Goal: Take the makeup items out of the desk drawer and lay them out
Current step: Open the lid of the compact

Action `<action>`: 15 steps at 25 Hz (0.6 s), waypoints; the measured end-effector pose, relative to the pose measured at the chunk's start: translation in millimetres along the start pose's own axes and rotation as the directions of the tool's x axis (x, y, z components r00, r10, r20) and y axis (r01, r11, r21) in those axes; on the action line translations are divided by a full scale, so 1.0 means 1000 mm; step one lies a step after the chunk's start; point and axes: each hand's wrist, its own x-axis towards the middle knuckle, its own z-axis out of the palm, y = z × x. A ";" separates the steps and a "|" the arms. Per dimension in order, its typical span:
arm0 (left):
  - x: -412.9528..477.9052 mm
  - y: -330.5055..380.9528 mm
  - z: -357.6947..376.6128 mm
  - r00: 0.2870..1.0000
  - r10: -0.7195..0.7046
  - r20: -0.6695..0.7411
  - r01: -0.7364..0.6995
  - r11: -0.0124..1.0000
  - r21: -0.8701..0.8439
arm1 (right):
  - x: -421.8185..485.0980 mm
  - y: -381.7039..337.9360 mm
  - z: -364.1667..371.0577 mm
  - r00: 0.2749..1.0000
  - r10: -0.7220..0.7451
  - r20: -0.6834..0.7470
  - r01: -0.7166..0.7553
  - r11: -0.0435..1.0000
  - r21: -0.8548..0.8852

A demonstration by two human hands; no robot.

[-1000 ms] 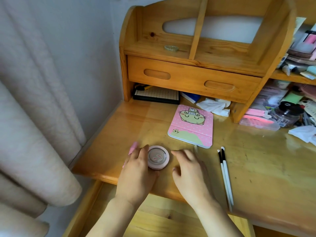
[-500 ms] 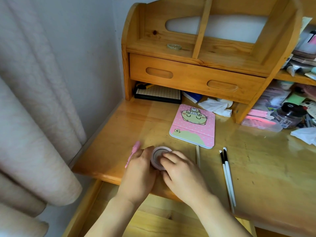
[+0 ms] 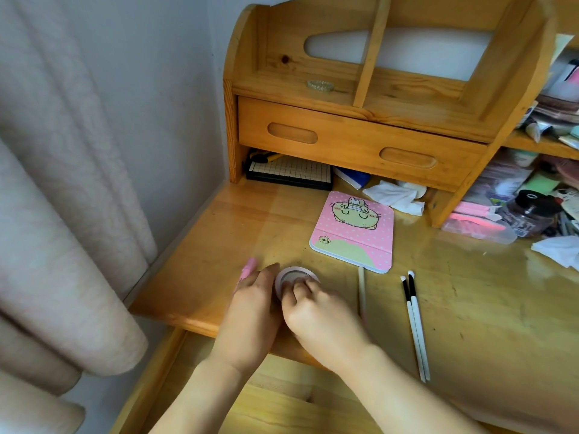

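Observation:
A round pink compact (image 3: 294,275) lies on the wooden desk (image 3: 470,302) near its front edge. My left hand (image 3: 253,311) grips its left side and my right hand (image 3: 319,314) covers its right half with fingers on the lid. A pink tube (image 3: 247,269) pokes out from under my left hand. A thin pale brush (image 3: 362,289) lies just right of my right hand. Two black-and-white brushes (image 3: 415,321) lie side by side farther right. The open desk drawer (image 3: 282,402) shows below my wrists.
A pink cartoon-print palette (image 3: 354,231) lies behind the compact. A wooden hutch with a shut drawer (image 3: 354,142) stands at the back, a gridded board (image 3: 289,170) and tissues (image 3: 394,195) under it. Cluttered shelves and a dark jar (image 3: 529,214) fill the right. A curtain (image 3: 56,214) hangs left.
My right hand has moved left from beside the compact onto it, covering its right half. The left hand has stayed on the compact's left side.

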 end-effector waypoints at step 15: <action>0.001 -0.002 0.004 0.999 -0.028 0.020 0.028 0.999 -0.019 | 0.003 -0.007 0.010 0.986 0.062 -0.153 -0.067 0.997 -0.025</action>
